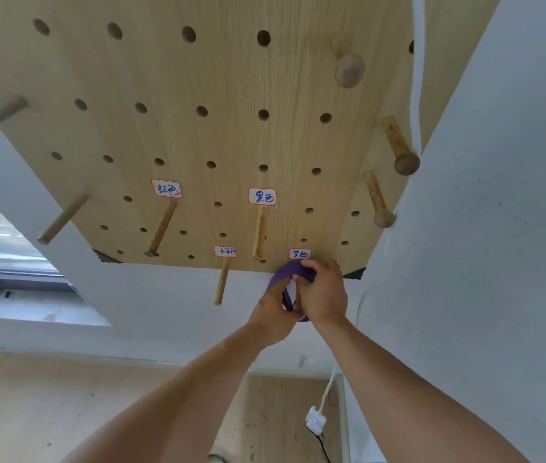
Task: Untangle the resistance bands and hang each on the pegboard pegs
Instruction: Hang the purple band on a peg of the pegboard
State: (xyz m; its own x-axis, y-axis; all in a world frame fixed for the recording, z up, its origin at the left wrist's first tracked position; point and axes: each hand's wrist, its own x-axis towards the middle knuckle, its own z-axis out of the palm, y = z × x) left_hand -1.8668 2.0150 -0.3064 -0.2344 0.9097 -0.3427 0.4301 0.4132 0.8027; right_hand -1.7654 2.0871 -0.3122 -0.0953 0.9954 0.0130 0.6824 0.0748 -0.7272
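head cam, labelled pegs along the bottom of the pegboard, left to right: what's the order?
Peg under the left label → peg under the lower middle label → peg under the upper middle label → purple band below the right label, gripped by left hand and right hand; its peg is hidden.

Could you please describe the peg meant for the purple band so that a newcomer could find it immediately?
Start at the light wooden pegboard and drop to its bottom edge, right of centre. Under the red-bordered white label, both hands, left hand and right hand, hold the purple resistance band there; unlike its bare neighbours, this peg is hidden.
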